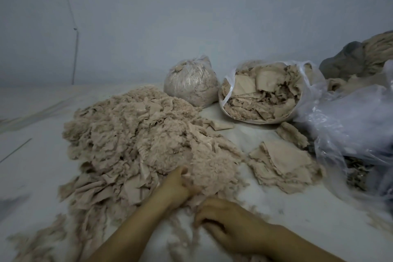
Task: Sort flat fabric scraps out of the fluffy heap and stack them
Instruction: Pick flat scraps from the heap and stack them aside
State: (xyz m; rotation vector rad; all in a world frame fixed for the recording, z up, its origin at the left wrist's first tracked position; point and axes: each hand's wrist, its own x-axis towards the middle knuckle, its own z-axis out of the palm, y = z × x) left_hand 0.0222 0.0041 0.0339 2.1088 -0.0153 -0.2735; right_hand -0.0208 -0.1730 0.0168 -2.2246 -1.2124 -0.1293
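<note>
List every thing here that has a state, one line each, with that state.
fluffy heap: spread loose, unsorted
stack of flat scraps: low, lying right of the heap
tied bag: knotted shut, full
open bag: mouth open, filled with scraps
left hand: grip pinching heap fabric
right hand: fingers curled at the heap's near edge; hold unclear
</note>
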